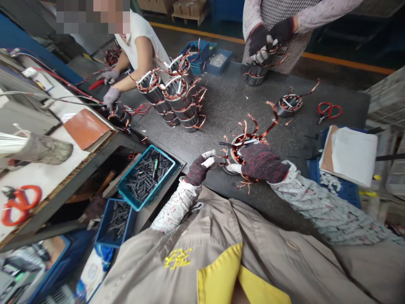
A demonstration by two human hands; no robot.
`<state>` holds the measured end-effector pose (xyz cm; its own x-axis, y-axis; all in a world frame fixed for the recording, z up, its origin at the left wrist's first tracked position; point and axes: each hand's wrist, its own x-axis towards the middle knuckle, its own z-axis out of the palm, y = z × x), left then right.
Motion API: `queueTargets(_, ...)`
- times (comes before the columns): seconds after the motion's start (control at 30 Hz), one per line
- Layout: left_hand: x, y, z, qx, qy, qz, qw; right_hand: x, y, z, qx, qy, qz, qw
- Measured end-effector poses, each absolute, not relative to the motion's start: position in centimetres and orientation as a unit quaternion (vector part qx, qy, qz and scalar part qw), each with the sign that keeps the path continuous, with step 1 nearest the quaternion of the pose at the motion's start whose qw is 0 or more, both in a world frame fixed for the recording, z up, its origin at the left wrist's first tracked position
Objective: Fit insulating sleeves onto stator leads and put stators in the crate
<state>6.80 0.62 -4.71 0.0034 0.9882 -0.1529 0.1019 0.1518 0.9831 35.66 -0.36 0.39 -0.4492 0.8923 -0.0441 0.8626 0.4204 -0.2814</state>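
A motor stator with copper windings and loose copper wire ends lies on the dark worktable just in front of me. My right hand, in a dark knit glove, rests over the stator and grips it. My left hand, gloved too, pinches a small white piece at the stator's left side. Both forearms wear patterned sleeves.
Stacked stators stand at the table's middle left. A lone stator and red scissors lie to the right. A teal bin of dark sticks sits at my left. Two other people work stators across the table. Papers lie right.
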Motion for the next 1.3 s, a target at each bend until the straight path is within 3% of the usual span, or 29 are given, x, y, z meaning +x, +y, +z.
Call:
queueTargets(0.33,7.8,0.4,-3.2,0.563,0.55,0.404,0.466,35.6,-0.2,0.0,-0.522,-0.843,0.117,0.055)
queueTargets(0.53,8.5,1.1,-0.9,0.682,0.563,0.335,0.325,35.6,-0.3,0.6,-0.524,-0.84,0.128,0.05)
queueTargets(0.7,8.1,1.7,0.2,0.69,0.544,0.298,0.372,35.8,-0.5,0.4,-0.532,-0.835,0.137,0.041)
queueTargets(0.83,9.6,2.0,-1.3,0.69,0.561,0.278,0.363,35.8,-0.6,-0.1,-0.534,-0.831,0.135,0.079)
queueTargets(1.03,10.8,2.4,-3.0,0.682,0.542,0.317,0.376,35.4,-0.2,-0.1,-0.534,-0.838,0.104,0.05)
queueTargets(1.17,7.7,1.0,-2.7,0.562,0.582,0.398,0.433,35.4,-0.1,-0.3,-0.541,-0.833,0.107,0.056)
queueTargets(1.3,5.2,0.1,-4.1,0.471,0.633,0.402,0.464,35.5,-0.3,0.1,-0.539,-0.83,0.13,0.063)
